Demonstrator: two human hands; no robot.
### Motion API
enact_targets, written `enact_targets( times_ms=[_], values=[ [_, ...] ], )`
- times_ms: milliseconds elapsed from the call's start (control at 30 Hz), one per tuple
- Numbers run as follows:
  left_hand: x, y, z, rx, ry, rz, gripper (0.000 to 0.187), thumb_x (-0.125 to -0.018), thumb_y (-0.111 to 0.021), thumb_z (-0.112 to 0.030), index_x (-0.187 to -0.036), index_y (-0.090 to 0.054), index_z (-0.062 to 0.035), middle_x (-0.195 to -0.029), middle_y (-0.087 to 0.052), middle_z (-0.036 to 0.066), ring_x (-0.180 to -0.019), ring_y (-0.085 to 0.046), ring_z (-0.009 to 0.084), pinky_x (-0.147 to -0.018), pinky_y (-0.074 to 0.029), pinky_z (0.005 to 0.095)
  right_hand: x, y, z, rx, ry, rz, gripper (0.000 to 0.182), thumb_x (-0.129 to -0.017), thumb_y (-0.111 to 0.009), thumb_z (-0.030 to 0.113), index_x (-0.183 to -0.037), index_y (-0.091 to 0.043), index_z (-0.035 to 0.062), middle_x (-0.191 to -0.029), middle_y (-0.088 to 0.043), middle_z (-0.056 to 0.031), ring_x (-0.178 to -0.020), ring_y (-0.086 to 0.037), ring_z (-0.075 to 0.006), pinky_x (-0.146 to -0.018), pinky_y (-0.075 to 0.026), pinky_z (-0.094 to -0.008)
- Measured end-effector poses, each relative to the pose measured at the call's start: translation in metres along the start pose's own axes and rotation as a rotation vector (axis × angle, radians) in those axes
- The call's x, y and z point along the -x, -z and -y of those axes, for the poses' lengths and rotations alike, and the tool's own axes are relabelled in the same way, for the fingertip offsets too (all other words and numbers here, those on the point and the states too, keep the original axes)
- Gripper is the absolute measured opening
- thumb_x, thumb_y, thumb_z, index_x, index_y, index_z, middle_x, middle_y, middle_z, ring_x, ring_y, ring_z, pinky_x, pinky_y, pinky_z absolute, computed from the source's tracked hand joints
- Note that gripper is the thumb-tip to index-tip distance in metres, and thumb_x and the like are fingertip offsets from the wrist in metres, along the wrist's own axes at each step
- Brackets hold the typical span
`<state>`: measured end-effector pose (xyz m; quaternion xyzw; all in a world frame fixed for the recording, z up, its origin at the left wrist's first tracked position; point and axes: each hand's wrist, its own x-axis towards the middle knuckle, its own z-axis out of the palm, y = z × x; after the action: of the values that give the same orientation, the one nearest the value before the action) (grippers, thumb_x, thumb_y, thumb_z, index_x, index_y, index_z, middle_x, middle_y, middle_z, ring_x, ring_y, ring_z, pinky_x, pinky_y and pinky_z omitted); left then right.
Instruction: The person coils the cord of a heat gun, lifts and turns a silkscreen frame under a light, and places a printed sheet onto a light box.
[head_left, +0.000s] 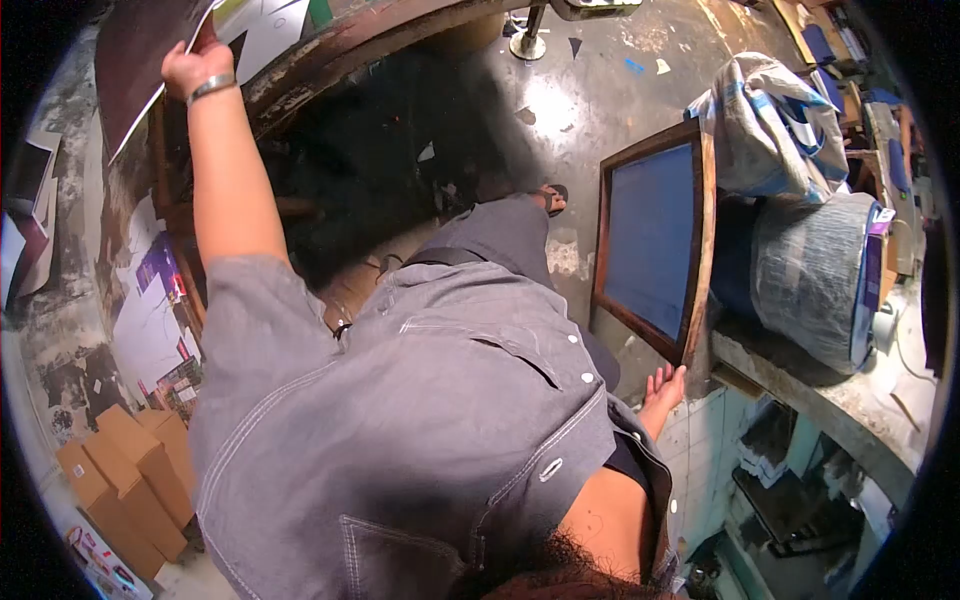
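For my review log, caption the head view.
Left hand on a dark sheet, right hand at a framed blue panel.

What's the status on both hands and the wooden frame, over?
Left hand gripping dark sheet by its edge. Right hand at lower corner of wooden frame, grip unclear. White sack, wrapped drum close beside frame.

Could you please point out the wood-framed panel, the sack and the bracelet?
Wood-framed panel [650,240]: head view, blue middle.
Sack [750,150]: head view, pale fabric side.
Bracelet [212,87]: head view, outer band.
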<state>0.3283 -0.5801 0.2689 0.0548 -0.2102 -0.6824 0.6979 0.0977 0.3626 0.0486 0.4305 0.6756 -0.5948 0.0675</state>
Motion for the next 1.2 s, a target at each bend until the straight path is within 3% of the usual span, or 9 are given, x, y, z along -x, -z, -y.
enact_targets(
  times_ms=[100,233,400,567,667,833,900,1000,1200],
  values=[
    [-0.101,0.085,0.019,-0.021,0.203,0.100,0.037,-0.095,-0.036,-0.012,-0.125,-0.043,0.0101,-0.115,-0.058,0.024,-0.104,-0.061,0.0408,-0.092,-0.054,0.0509,0.006,-0.004,0.006,0.038,-0.019,-0.015,0.048,-0.090,-0.066,0.046,-0.127,-0.052,0.0197,-0.113,-0.067,-0.0001,-0.105,-0.062,-0.0222,-0.088,-0.047,-0.0443],
    [-0.052,0.058,0.063,-0.330,0.154,-0.243,0.046,-0.097,-0.039,-0.021,-0.136,-0.039,0.0043,-0.138,-0.046,0.023,-0.127,-0.046,0.0387,-0.106,-0.038,0.0592,0.011,-0.003,0.010,0.048,-0.035,-0.051,0.049,-0.090,-0.066,0.044,-0.130,-0.051,0.0198,-0.119,-0.065,-0.0030,-0.111,-0.060,-0.0252,-0.092,-0.045,-0.0464],
    [-0.006,0.047,0.087,-0.239,0.321,-0.407,0.086,-0.089,-0.049,-0.035,-0.154,0.001,-0.0077,-0.160,-0.003,0.018,-0.147,-0.011,0.0375,-0.117,-0.015,0.0553,-0.001,0.002,0.005,0.052,-0.047,-0.032,0.057,-0.090,-0.064,0.048,-0.138,-0.046,0.0225,-0.128,-0.061,-0.0038,-0.117,-0.056,-0.0278,-0.096,-0.040,-0.0519],
    [0.010,0.050,0.076,-0.438,0.204,-0.447,0.097,-0.082,-0.058,-0.038,-0.154,0.002,-0.0106,-0.157,-0.012,0.019,-0.144,-0.019,0.0417,-0.114,-0.020,0.0557,-0.010,0.003,0.000,0.051,-0.028,-0.056,0.047,-0.091,-0.063,0.048,-0.127,-0.052,0.0195,-0.113,-0.065,-0.0005,-0.102,-0.060,-0.0255,-0.082,-0.043,-0.0480],
    [0.024,0.049,0.067,-0.541,0.088,-0.333,0.076,-0.089,-0.056,-0.029,-0.149,-0.019,-0.0015,-0.151,-0.023,0.022,-0.139,-0.029,0.0393,-0.113,-0.029,0.0531,-0.018,0.002,-0.003,0.070,-0.037,-0.061,0.043,-0.091,-0.062,0.048,-0.121,-0.054,0.0176,-0.110,-0.065,-0.0003,-0.099,-0.059,-0.0255,-0.080,-0.043,-0.0476],
    [0.127,0.010,0.083,-0.819,0.017,-0.329,0.051,-0.093,-0.058,-0.025,-0.139,-0.043,-0.0079,-0.116,-0.056,0.010,-0.098,-0.056,0.0143,-0.071,-0.049,0.0245,-0.008,-0.009,-0.008,-0.017,-0.027,-0.095,0.041,-0.092,-0.062,0.046,-0.117,-0.055,0.0154,-0.112,-0.064,-0.0030,-0.102,-0.058,-0.0280,-0.081,-0.043,-0.0489],
    [0.167,0.026,0.102,-1.121,-0.114,-0.176,0.045,-0.093,-0.060,-0.025,-0.133,-0.049,-0.0056,-0.111,-0.058,0.006,-0.100,-0.054,0.0141,-0.087,-0.044,0.0292,-0.005,-0.007,-0.011,-0.038,-0.027,-0.071,0.041,-0.091,-0.062,0.046,-0.118,-0.054,0.0154,-0.115,-0.063,-0.0046,-0.104,-0.058,-0.0286,-0.081,-0.043,-0.0492],
    [0.220,0.058,0.132,-1.167,0.102,0.020,0.036,-0.090,-0.065,-0.012,-0.122,-0.054,0.0002,-0.110,-0.061,0.006,-0.100,-0.057,0.0170,-0.092,-0.044,0.0313,-0.009,-0.007,-0.025,-0.136,-0.017,-0.020,0.044,-0.091,-0.064,0.046,-0.120,-0.053,0.0151,-0.121,-0.061,-0.0072,-0.107,-0.057,-0.0295,-0.082,-0.043,-0.0509],
    [0.304,0.061,0.184,-1.100,0.580,0.263,0.046,-0.090,-0.067,-0.014,-0.132,-0.052,-0.0047,-0.090,-0.060,0.000,-0.069,-0.054,0.0065,-0.056,-0.042,0.0201,-0.001,-0.015,-0.046,-0.146,-0.008,0.008,0.061,-0.085,-0.068,0.051,-0.129,-0.047,0.0148,-0.131,-0.056,-0.0109,-0.110,-0.057,-0.0317,-0.087,-0.044,-0.0532]
  ],
)
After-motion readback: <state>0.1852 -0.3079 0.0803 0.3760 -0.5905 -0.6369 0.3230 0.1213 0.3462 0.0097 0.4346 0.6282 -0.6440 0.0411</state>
